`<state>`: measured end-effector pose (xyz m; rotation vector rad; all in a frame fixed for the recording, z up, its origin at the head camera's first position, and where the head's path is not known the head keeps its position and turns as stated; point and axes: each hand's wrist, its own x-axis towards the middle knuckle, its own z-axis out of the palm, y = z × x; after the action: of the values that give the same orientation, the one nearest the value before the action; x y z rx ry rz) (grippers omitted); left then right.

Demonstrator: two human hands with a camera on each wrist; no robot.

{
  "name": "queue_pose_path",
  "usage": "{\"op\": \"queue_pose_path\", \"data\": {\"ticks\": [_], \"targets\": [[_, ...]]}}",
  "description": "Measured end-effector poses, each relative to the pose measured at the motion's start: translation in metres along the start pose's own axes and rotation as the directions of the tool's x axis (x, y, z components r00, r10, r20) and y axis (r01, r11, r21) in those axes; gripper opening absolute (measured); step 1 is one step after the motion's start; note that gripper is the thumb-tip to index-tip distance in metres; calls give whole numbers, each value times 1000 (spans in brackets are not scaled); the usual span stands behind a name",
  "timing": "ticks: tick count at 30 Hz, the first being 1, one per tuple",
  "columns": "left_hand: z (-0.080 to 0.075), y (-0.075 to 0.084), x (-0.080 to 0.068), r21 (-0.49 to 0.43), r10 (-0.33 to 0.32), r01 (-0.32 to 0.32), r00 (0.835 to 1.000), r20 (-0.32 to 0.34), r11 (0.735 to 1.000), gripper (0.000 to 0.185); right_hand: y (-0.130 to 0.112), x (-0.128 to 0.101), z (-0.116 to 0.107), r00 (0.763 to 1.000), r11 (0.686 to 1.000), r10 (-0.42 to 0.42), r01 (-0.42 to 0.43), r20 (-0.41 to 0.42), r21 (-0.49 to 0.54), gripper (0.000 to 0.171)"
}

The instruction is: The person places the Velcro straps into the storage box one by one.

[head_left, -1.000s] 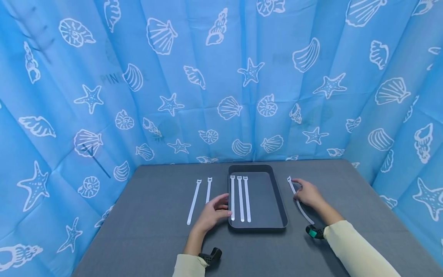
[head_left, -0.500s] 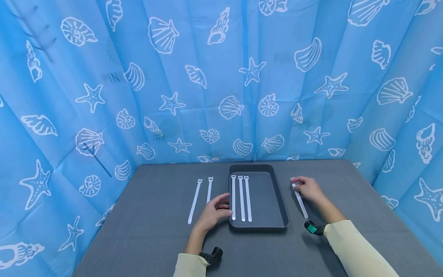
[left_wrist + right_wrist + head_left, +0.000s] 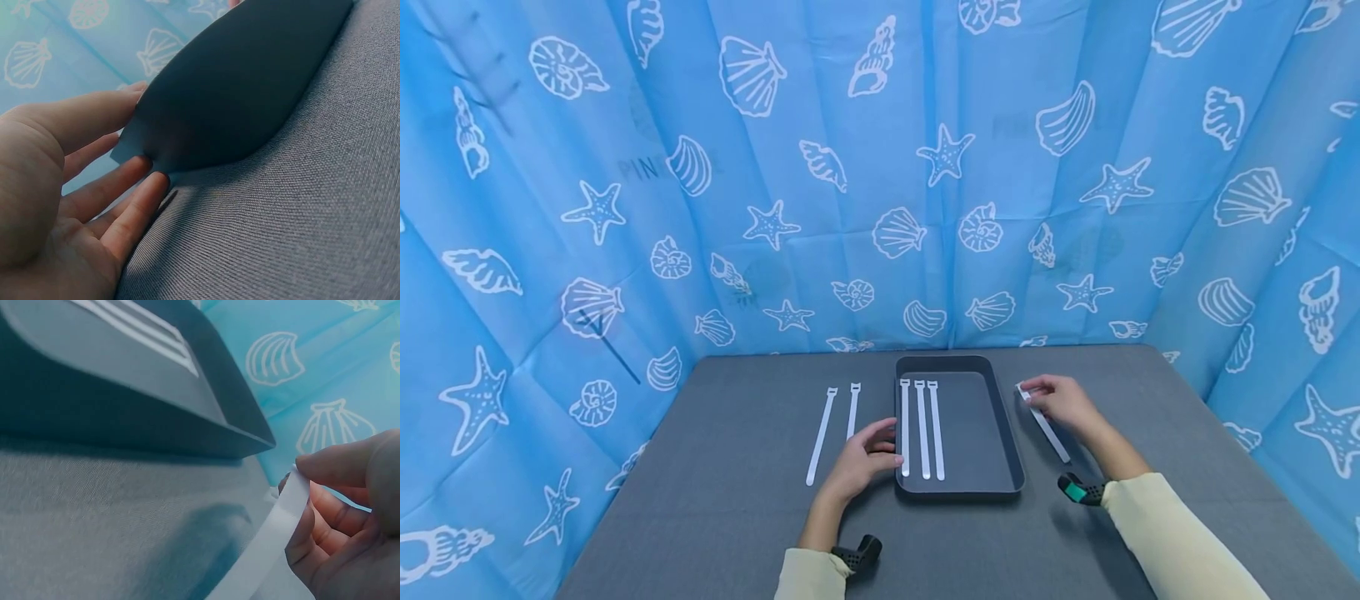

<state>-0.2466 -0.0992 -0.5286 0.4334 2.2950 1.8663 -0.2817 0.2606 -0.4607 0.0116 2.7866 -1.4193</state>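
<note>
— Three views, and each one adds something; the head view takes in the whole grey table (image 3: 715,500), the dark tray (image 3: 1011,467) in the middle and both hands; what do the wrist views give?

— Right wrist view shows the right hand (image 3: 350,519) pinching one end of a white strap (image 3: 275,531) between thumb and fingertips, just beside the tray's (image 3: 237,434) outer wall; from the head view that strap (image 3: 1043,422) slants over the table right of the tray, under the right hand (image 3: 1060,404).

— And the left hand (image 3: 861,462)?

— Open; the left wrist view shows its straight fingers (image 3: 134,212) touching the tray's (image 3: 237,94) near left edge, gripping nothing.

— Inside the tray?

— Three straps (image 3: 922,429) lying side by side along its left half; two more straps (image 3: 835,423) lie on the table to its left.
</note>
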Motion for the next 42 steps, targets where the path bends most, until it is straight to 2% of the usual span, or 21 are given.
{"op": "queue_pose_path", "data": {"ticks": [9, 16, 20, 25, 30, 36, 37, 42], "targets": [[0, 0, 0, -2, 5, -5, 1000, 0, 1000, 60, -9, 3, 2, 998, 996, 22, -17, -54, 87, 28], [0, 1, 1, -9, -13, 13, 1000, -3, 1000, 60, -22, -1, 8, 994, 997, 35, -28, -99, 78, 26], [0, 0, 1, -10, -15, 15, 1000, -3, 1000, 60, -29, -3, 8, 996, 996, 36, -30, -81, 81, 29], [0, 2, 0, -11, -13, 13, 1000, -3, 1000, 60, -36, -5, 9, 995, 984, 78, -67, -59, 165, 31], [0, 3, 0, -5, -10, 10, 1000, -4, 1000, 60, -35, -1, 14, 997, 973, 59, -44, -57, 228, 30], [1, 2, 0, -9, -8, 8, 1000, -6, 1000, 60, -44, -1, 20, 999, 969, 26, -13, -47, 246, 30], [1, 1, 0, -10, -7, 7, 1000, -7, 1000, 60, -51, -4, 20, 998, 971, 37, -26, -41, 238, 30], [0, 1, 1, -14, -5, 5, 1000, -4, 1000, 60, -57, -5, 30, 998, 960, 56, -52, -7, 277, 29]]}}
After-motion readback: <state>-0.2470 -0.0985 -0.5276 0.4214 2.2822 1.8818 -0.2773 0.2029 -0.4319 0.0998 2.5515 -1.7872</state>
